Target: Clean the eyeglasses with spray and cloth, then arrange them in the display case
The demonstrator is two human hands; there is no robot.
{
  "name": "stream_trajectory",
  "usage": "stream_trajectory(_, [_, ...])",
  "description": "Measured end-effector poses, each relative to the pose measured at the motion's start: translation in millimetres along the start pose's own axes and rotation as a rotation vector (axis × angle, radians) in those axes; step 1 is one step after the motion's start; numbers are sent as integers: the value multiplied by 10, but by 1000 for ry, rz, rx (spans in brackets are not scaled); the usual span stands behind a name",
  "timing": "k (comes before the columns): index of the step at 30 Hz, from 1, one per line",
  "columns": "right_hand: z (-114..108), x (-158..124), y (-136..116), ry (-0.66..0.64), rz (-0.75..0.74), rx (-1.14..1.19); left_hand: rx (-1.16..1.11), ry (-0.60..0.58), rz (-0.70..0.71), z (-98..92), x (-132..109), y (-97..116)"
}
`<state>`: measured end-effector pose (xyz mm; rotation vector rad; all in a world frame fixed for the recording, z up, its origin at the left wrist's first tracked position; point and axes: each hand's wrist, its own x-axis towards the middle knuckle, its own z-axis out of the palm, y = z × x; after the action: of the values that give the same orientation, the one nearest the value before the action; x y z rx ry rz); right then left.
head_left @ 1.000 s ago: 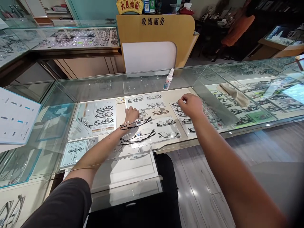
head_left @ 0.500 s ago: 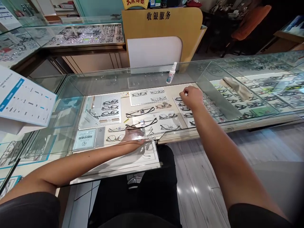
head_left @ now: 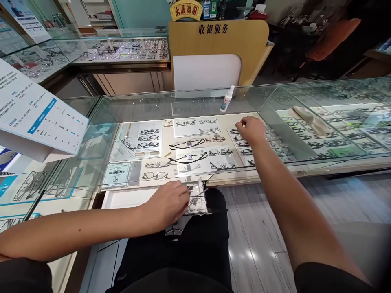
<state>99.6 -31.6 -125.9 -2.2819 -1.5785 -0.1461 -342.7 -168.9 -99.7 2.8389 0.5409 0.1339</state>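
My left hand point(head_left: 171, 203) is in front of the glass case, over a white drawer point(head_left: 128, 199), with its fingers curled down. Close by its fingertips lie several glasses point(head_left: 197, 200) with thin frames; what the fingers grip, if anything, is hidden. My right hand point(head_left: 252, 129) is loosely closed on the glass top point(head_left: 201, 91) of the case, with nothing visible in it. Below the glass, two dark-framed glasses point(head_left: 187, 158) lie unfolded in the middle, among several folded ones such as round thin-framed glasses point(head_left: 154, 175).
A white spray bottle point(head_left: 226, 99) stands on the glass beyond my right hand. A printed card stand point(head_left: 39, 110) is at left. A beige cloth point(head_left: 308, 120) lies at right. A yellow counter point(head_left: 218, 38) stands behind the case.
My left hand has come out from under the glass, towards me, and now hovers over the drawer. My right hand has stayed on the glass top. The view has shifted slightly.
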Motion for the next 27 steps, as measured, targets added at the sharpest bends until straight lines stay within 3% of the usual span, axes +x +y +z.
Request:
stream_trajectory(4, [-6, 3, 5, -6, -5, 1, 58, 82, 50, -352, 63, 161])
stream_trajectory(8, [4, 10, 15, -1, -6, 2, -34, 88, -25, -992, 299, 173])
stream_trajectory(13, [10, 17, 25, -7, 6, 2, -78, 69, -329, -1862, 841, -98])
stream_trajectory(16, [11, 16, 29, -9, 13, 17, -89, 42, -485, -2188, 1198, -411])
stream_trajectory(20, [6, 9, 23, -2, 27, 35, -71, 86, -588, -2240, 1572, -951])
stream_trajectory(24, [-9, 4, 13, -13, 12, 39, -70, 106, -644, -1956, 1799, -1399])
stream_trajectory(27, [-12, 7, 12, -11, 11, 46, -25, 124, -670, -1691, 1864, -1546])
